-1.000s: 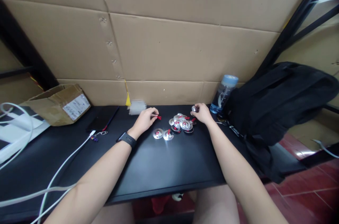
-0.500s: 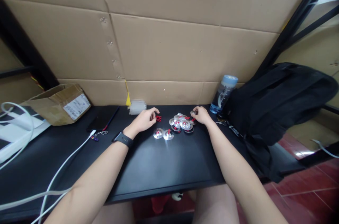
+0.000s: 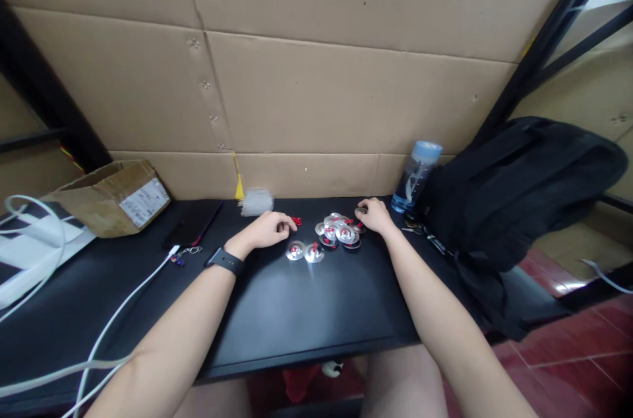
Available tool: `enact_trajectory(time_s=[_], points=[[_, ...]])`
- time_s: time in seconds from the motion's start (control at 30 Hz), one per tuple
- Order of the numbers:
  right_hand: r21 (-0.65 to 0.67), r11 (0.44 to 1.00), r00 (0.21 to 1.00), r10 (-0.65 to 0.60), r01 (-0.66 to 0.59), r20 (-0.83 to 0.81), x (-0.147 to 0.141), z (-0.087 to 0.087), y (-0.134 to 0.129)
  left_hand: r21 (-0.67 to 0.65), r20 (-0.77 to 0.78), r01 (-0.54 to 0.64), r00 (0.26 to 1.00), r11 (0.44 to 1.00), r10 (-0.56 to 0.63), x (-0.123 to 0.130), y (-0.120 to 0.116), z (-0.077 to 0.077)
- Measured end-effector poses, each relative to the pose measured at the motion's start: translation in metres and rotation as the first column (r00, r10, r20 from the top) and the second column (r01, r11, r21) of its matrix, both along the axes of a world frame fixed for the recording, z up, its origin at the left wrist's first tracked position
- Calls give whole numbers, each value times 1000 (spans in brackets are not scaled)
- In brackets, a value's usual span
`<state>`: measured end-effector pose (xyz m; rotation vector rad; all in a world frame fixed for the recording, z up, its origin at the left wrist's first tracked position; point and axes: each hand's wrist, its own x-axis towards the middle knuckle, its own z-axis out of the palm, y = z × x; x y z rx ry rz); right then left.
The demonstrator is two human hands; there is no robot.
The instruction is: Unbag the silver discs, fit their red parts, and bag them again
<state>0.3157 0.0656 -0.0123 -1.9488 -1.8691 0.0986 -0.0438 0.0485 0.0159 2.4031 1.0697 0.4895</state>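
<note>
My left hand [image 3: 270, 230] rests low over the black table, its fingers loosely bent and apart, with nothing visible in them. Just beyond its fingertips lies a small red cord bundle [image 3: 297, 221], partly hidden. Two silver finger cymbals with red centres, a left one [image 3: 295, 250] and a right one [image 3: 314, 252], lie side by side in front of that hand. To their right is a heap of several more finger cymbals [image 3: 345, 233] with red loops. At the heap's right edge my right hand [image 3: 374, 215] pinches a dark-looking finger cymbal [image 3: 362, 210], mostly covered by the fingers.
A stack of clear plastic pieces [image 3: 257, 202] sits against the cardboard wall. On the left are a phone [image 3: 190, 227], a white cable [image 3: 133, 293] and an open cardboard box [image 3: 111, 200]. A water bottle [image 3: 417, 174] and black backpack [image 3: 524, 187] stand on the right.
My left hand has drawn slightly down and left, away from the red cord bundle, which stays on the table. The right hand holds nearly the same place.
</note>
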Motion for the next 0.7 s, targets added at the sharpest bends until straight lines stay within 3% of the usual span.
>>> enact_trajectory(time_s=[0.07, 0.2, 0.43, 0.5, 0.6, 0.7], points=[[3, 1000, 1000, -2, 2, -11, -1, 2, -1, -87, 13, 82, 997, 993, -81, 0, -5, 6], [16, 1000, 1000, 11, -11, -6, -6, 6, -5, -142, 2, 193, 981, 971, -195, 1, -12, 13], [146, 982, 993, 118, -118, 4, -16, 18, -15, -191, 111, 354, 935, 916, -338, 5, -8, 7], [221, 954, 976, 217, -205, -34, -22, 22, -18, -169, 139, 322, 943, 931, -301, 6, -7, 7], [324, 864, 890, 441, -385, -119, -38, 27, -25, -71, 200, 187, 965, 980, -170, 9, -8, 8], [345, 793, 809, 572, -502, -137, -60, 33, -39, 19, 273, 64, 960, 998, -67, 15, -12, 11]])
